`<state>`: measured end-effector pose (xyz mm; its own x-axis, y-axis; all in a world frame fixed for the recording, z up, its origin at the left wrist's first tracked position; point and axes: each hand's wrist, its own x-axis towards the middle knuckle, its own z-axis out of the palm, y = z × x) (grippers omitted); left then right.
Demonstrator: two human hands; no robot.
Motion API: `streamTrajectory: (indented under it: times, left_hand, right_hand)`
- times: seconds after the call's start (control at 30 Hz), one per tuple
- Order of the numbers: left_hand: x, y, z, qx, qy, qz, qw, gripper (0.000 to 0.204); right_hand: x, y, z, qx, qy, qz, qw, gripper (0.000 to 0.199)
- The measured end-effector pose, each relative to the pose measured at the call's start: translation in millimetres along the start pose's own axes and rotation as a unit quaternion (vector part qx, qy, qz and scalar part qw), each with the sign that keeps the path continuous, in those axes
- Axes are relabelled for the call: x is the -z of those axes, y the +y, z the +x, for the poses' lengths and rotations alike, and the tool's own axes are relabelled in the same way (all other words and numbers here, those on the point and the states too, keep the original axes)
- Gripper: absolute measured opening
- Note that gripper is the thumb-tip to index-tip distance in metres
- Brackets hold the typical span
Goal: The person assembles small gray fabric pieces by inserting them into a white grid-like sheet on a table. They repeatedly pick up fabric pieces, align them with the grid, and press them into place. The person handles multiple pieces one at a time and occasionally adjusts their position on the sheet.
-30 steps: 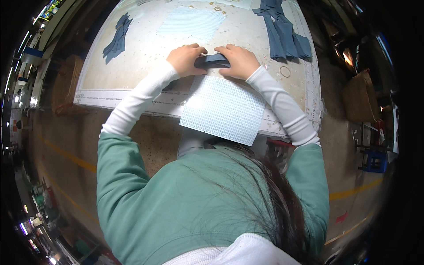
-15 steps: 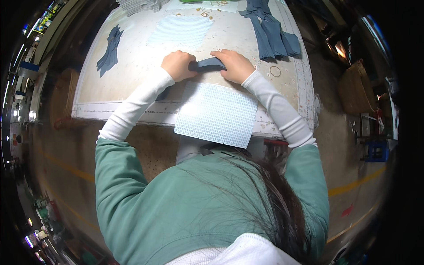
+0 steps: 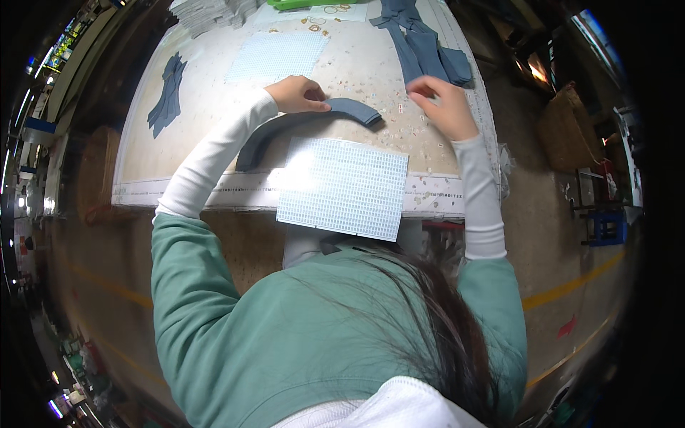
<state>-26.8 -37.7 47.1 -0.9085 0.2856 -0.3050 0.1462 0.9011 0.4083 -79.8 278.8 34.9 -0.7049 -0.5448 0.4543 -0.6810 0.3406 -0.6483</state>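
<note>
A curved stack of dark blue fabric pieces (image 3: 349, 108) arches across the worktable, its layered right end fanned slightly. My left hand (image 3: 298, 95) is closed on the upper edge of this stack, thumb and fingers pinching near its middle. My right hand (image 3: 444, 105) is away from the stack, lifted beside a larger pile of blue fabric strips (image 3: 428, 53). Its fingers are bent and smeared by motion, so what they may hold cannot be made out. Just in front of me, a printed white sheet of small labels (image 3: 342, 189) overhangs the table's near edge.
A second label sheet (image 3: 275, 57) lies farther back on the worktable (image 3: 207, 143). At the left is a small bundle of blue strips (image 3: 168, 96). Grey stacked pieces (image 3: 207, 16), a green tray (image 3: 303, 3) and several rubber bands (image 3: 314, 25) are at the far side.
My right hand has let go of the stack and moved right. The stack now rests as a long arch under my left hand. The rubber band seen at the right is no longer visible.
</note>
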Motion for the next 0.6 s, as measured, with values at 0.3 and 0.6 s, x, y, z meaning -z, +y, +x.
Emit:
streamTrajectory:
  times: [0.3,0.6]
  left_hand:
    - [-2,-6,10,-0.009,-0.022,-0.054,0.998,0.058]
    - [-25,-16,-2,-0.114,-0.006,-0.321,0.940,0.023]
  right_hand:
    - [18,48,-50,-0.087,0.011,-0.175,0.981,0.015]
    - [12,45,-46,-0.063,0.040,-0.075,0.994,0.011]
